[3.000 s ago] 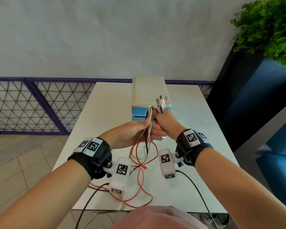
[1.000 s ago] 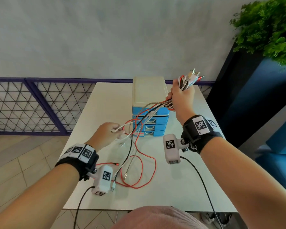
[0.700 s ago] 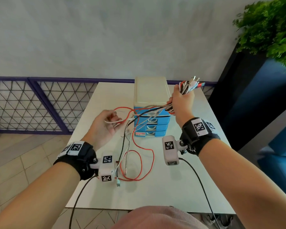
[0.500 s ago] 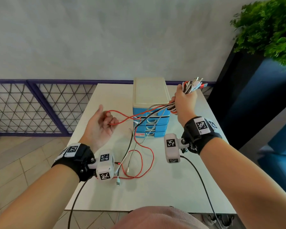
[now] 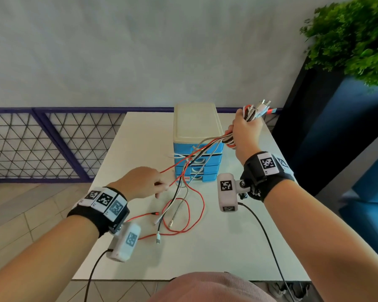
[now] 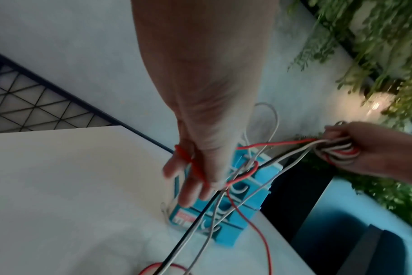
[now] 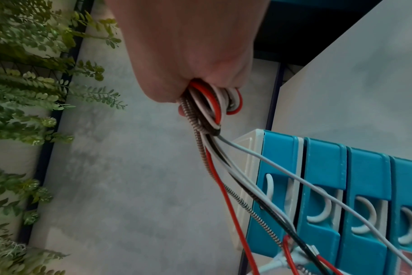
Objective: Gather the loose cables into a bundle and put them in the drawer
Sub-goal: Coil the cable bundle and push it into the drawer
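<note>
My right hand (image 5: 244, 131) is raised to the right of the drawer unit (image 5: 196, 127) and grips a folded cable bundle (image 5: 252, 112) in its fist, plug ends sticking out above. In the right wrist view the fist (image 7: 195, 46) shows red, white and braided loops (image 7: 209, 104) below it. Several strands run down from it past the blue drawer fronts (image 7: 322, 186), all of which look closed. My left hand (image 5: 140, 182) is palm down, low in front of the drawers, pinching a red cable (image 6: 186, 158). Loose cable ends (image 5: 183, 214) lie coiled on the white table (image 5: 227, 247).
The table's left and front edges drop to a tiled floor. A purple mesh railing (image 5: 42, 144) runs behind on the left. A dark planter (image 5: 314, 127) with a green plant (image 5: 354, 35) stands close on the right. Black wrist-camera cords hang over the near edge.
My left hand has turned from palm up to palm down and dropped toward the table in front of the drawers, keeping the red cable. My right hand has stayed raised with the bundle.
</note>
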`<state>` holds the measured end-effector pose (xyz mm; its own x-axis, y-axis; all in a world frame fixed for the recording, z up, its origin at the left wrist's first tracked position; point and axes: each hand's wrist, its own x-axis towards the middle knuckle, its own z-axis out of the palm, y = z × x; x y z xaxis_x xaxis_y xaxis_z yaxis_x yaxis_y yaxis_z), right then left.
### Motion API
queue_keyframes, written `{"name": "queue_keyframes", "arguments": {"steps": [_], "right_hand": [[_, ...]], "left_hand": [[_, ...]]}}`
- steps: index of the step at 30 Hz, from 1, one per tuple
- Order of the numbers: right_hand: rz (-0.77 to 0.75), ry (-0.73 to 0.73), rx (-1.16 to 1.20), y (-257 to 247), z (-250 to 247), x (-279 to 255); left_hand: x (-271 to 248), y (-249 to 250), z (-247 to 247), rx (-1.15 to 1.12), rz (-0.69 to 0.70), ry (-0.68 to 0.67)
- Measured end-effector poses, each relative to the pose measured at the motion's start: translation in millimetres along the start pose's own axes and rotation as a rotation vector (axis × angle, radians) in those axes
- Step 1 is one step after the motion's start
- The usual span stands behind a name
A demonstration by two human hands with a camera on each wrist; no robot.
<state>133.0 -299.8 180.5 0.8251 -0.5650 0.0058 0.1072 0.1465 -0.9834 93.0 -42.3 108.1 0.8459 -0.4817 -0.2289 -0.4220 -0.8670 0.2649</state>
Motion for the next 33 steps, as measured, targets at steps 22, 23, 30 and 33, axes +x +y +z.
{"name": "queue_keyframes", "arguments": {"steps": [22, 23, 30, 33], "right_hand": [[0.038, 0.004, 0.026, -14.8, -1.5, -11.2], [0.04, 0.005, 0.022, -15.0, -1.2, -11.7], [0.017, -0.059, 0.015, -10.4, 15.0, -29.6], [0.007, -0.074, 0.021, -8.7, 19.9, -33.9]], "left_hand": [[-10.7, -45.8, 18.5, -0.926, -0.495, -0.135], [-10.3, -42.4, 19.9, -0.851, -0.478, -0.128], [9.1, -2.7, 22.9, -0.58, -0.119, 0.128], [16.4, 24.8, 17.4, -0.641, -0.053, 0.3]]}}
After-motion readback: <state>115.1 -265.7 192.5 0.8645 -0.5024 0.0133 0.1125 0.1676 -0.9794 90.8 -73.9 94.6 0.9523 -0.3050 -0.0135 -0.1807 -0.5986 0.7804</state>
